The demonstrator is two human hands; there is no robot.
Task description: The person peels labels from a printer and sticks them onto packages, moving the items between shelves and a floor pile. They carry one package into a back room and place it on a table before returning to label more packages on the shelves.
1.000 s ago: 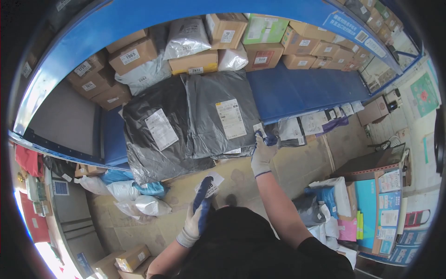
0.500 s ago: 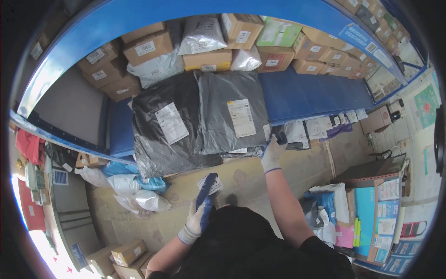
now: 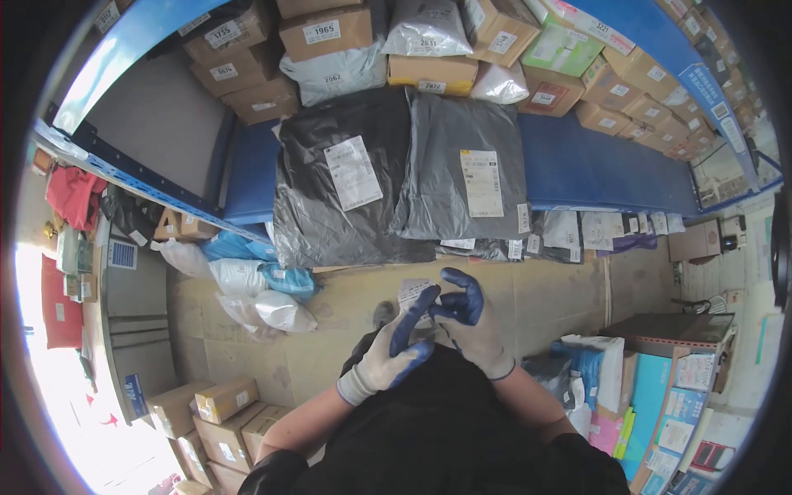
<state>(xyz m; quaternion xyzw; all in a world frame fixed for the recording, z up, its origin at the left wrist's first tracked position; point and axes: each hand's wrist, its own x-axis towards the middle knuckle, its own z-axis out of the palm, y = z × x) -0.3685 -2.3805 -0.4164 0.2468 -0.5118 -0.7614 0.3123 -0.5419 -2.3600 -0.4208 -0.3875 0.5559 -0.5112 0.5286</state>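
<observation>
Both hands wear white gloves with dark blue fingers and are close together in front of my torso. My left hand [image 3: 392,351] is closed on a small stack of white labels [image 3: 413,292] with black print. Close on its right, my right hand [image 3: 474,318] has its thumb and fingers curved, with the fingertips near the labels; whether it grips one is hidden. Beyond them on the blue shelf lie a black plastic parcel [image 3: 330,227] and a grey plastic parcel [image 3: 433,198], side by side, each with a white shipping label.
Numbered cartons and bags stand at the back of the blue shelf [image 3: 594,165]. White and blue bags [image 3: 239,277] lie on the floor at left, with cartons [image 3: 223,412] nearer. More parcels and a blue panel [image 3: 652,404] stand at right.
My right hand has drawn back from the grey parcel's lower right corner to my left hand. My left hand has moved right with the labels. The view has shifted, and the shelf appears higher.
</observation>
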